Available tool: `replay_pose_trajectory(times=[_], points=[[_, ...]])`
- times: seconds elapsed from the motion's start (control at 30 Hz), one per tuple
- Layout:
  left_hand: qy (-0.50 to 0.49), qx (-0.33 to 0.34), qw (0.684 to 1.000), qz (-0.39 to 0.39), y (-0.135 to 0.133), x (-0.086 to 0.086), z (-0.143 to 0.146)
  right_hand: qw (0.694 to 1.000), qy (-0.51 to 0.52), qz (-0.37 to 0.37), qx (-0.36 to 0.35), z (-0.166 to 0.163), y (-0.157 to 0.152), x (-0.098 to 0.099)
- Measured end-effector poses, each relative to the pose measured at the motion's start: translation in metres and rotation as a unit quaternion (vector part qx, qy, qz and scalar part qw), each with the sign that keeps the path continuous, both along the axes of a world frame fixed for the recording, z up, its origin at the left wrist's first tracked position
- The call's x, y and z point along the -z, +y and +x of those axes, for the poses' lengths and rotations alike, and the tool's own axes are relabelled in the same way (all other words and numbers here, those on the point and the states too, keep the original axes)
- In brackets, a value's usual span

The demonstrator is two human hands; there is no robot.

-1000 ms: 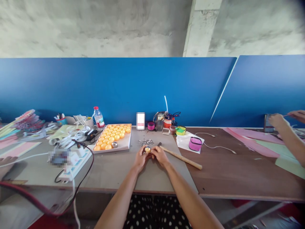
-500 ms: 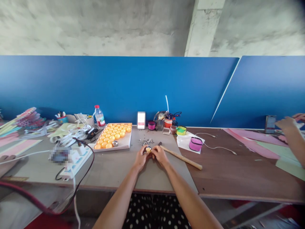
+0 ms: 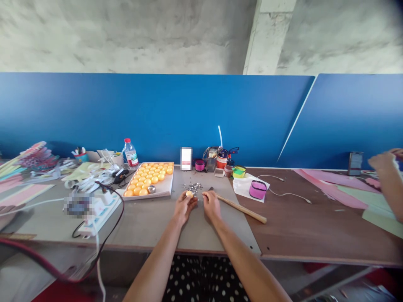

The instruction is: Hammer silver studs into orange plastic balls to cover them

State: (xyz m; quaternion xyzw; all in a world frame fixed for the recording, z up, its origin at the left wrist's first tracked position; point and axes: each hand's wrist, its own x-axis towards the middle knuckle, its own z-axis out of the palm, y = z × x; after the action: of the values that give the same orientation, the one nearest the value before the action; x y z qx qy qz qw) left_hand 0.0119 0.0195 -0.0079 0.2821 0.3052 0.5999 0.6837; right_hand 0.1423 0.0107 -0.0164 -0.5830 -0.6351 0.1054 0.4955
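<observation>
My left hand (image 3: 183,206) pinches a small orange ball (image 3: 189,194) just above the grey table top (image 3: 151,222). My right hand (image 3: 211,203) rests a little to its right with fingers curled; whether it holds anything is too small to see. A scatter of small silver studs (image 3: 195,187) lies just beyond both hands. To the left stands a white tray (image 3: 163,191) with several orange balls (image 3: 151,178) in rows and one silver ball (image 3: 151,189). A hammer with a wooden handle (image 3: 241,208) lies right of my right hand.
A water bottle (image 3: 130,153), small jars (image 3: 220,161), a pink pouch (image 3: 257,189) on white paper, a power strip (image 3: 97,209) with cables and coloured paper lie around. Another person's hands (image 3: 382,161) work at the far right over pink and green sheets.
My hands have parted: the left keeps the orange ball and has shifted left, the right has let go and moved slightly right. The other person's hands shifted a little.
</observation>
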Motion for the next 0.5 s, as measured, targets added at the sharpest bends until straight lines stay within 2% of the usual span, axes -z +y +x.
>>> replay_pose_trajectory(times=[0.1,0.2,0.3,0.5], points=[[-0.010,-0.004,1.000,0.005,0.0008,0.0002,-0.0016,0.983,-0.172,-0.056,0.028,-0.0054,-0.0058,-0.0013],[-0.021,-0.011,1.000,0.010,0.0007,-0.0006,-0.0022,0.958,-0.270,-0.092,0.029,-0.0094,-0.0098,-0.0036],[-0.029,-0.011,0.999,0.010,0.0001,-0.0018,-0.0023,0.952,-0.290,-0.095,0.023,-0.0107,-0.0111,-0.0063],[-0.026,-0.005,1.000,0.006,-0.0013,-0.0021,-0.0010,0.962,-0.261,-0.080,0.031,-0.0101,-0.0107,-0.0066]])
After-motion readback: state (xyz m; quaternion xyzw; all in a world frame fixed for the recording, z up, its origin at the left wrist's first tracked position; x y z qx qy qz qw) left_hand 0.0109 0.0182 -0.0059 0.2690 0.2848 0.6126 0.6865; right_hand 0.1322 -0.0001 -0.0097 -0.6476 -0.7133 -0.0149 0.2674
